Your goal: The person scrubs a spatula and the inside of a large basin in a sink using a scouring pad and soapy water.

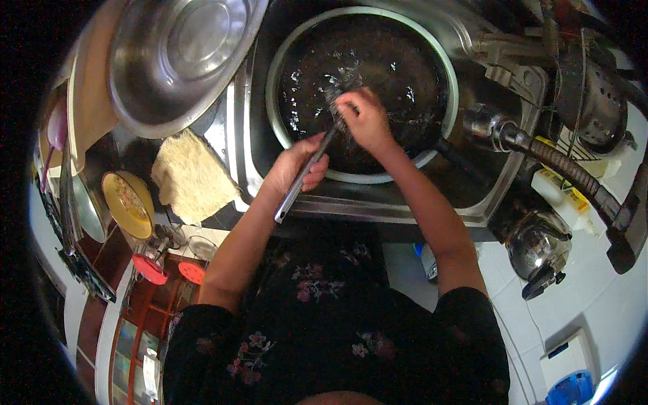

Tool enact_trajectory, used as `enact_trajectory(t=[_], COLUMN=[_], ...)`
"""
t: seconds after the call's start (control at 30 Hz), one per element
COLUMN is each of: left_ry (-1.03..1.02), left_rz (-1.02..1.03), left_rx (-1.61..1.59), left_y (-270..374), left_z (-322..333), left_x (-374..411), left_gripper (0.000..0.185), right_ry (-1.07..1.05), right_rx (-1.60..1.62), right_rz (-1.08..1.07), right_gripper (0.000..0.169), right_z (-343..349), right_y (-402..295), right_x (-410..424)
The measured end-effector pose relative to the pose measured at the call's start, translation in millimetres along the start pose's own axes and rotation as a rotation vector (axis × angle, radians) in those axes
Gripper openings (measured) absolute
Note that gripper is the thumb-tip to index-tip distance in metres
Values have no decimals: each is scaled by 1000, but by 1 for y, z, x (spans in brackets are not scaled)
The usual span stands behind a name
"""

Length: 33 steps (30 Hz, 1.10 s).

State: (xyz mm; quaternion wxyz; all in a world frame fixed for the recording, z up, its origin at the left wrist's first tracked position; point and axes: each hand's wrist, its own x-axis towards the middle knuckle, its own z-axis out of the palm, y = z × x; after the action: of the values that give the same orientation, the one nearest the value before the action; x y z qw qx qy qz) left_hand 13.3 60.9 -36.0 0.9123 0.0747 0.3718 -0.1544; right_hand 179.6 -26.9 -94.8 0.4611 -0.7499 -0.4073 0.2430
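My left hand point(299, 169) grips a long metal utensil handle point(291, 200), its lower end pointing back towards me. My right hand point(365, 119) has its fingers closed around the utensil's far end. A grey, glinting blur shows at those fingertips; whether it is a wire scourer or splashing water cannot be told. Both hands are over a wide dark pan point(450, 96) with a pale rim, which sits in the steel sink point(354, 210). Shiny highlights lie across its dark inside, apparently on water. The pan's black handle point(460, 162) points to the lower right.
A large steel basin point(142, 86) stands at the upper left. Below it lie a cream cloth point(192, 177) and a yellow bowl point(147, 212) with food scraps. At right are a flexible faucet hose point(562, 159), a bottle point(554, 197), a metal kettle point(536, 248) and a perforated utensil holder point(602, 116).
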Motion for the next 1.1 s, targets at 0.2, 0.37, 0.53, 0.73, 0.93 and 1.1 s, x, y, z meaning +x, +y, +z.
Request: enact_trajectory(t=[0.2, 0.37, 0.53, 0.73, 0.93, 1.1], left_ry=[-8, 23, 82, 186, 311, 353], left_rz=[4, 55, 50, 128, 254, 238], left_rx=[-125, -4, 133, 58, 109, 39], left_y=[5, 3, 0, -1, -4, -6], left_z=[-6, -2, -19, -18, -22, -25], left_x=[7, 9, 18, 20, 18, 14], left_gripper=[46, 70, 90, 86, 87, 84], right_ry=[-83, -49, -163, 170, -123, -8], right_rx=[55, 168, 33, -126, 74, -141], right_rz=[-19, 138, -63, 85, -33, -109], right_gripper=[7, 8, 8, 6, 7, 6], right_z=[7, 0, 0, -14, -2, 13], right_y=[-19, -9, -21, 26, -45, -2], right_x=[-20, -12, -22, -11, -29, -28])
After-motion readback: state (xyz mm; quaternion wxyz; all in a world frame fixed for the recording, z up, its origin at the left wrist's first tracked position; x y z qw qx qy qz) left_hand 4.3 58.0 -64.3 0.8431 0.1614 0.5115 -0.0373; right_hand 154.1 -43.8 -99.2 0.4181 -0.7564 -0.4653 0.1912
